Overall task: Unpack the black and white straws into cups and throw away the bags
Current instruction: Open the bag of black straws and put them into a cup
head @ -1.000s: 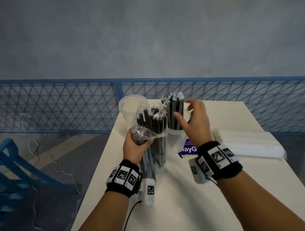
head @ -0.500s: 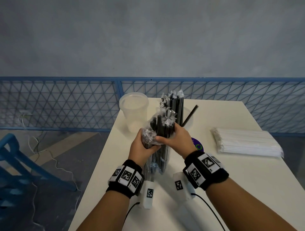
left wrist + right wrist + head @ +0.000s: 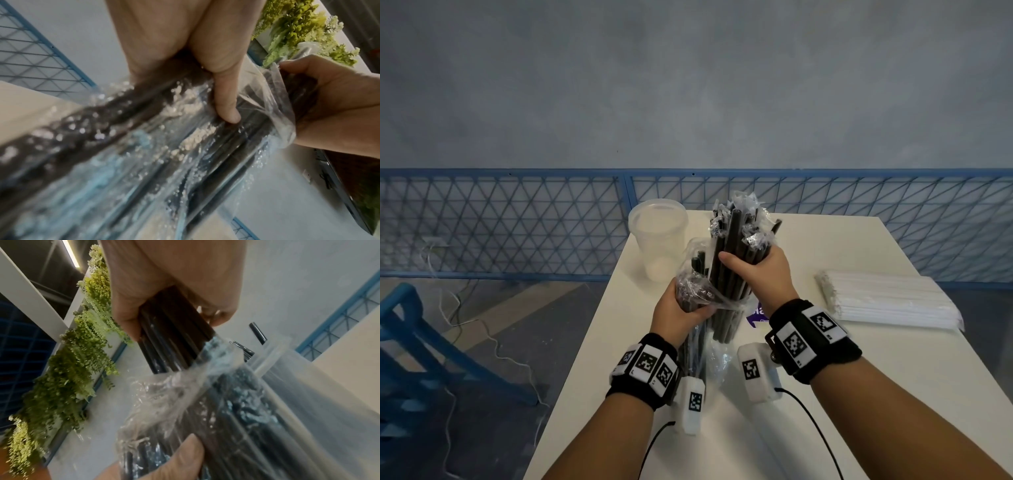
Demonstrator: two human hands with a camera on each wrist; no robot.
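Black straws [image 3: 732,274]: my right hand [image 3: 760,274] grips a bundle half out of the clear bag [image 3: 695,291], which my left hand [image 3: 678,308] clutches. Outstanding, I judge: cupping these; the empty cup [image 3: 658,236]; the unopened white-straw pack [image 3: 887,301]; binning bags.

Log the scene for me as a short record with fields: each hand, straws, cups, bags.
left hand: grips the clear bag with a few black straws inside
right hand: grip round a bundle of black straws, drawn partly out of the bag
empty cup: upright, far left on the table
white straws: bagged, lying flat at the right
second cup: mostly hidden behind the hands
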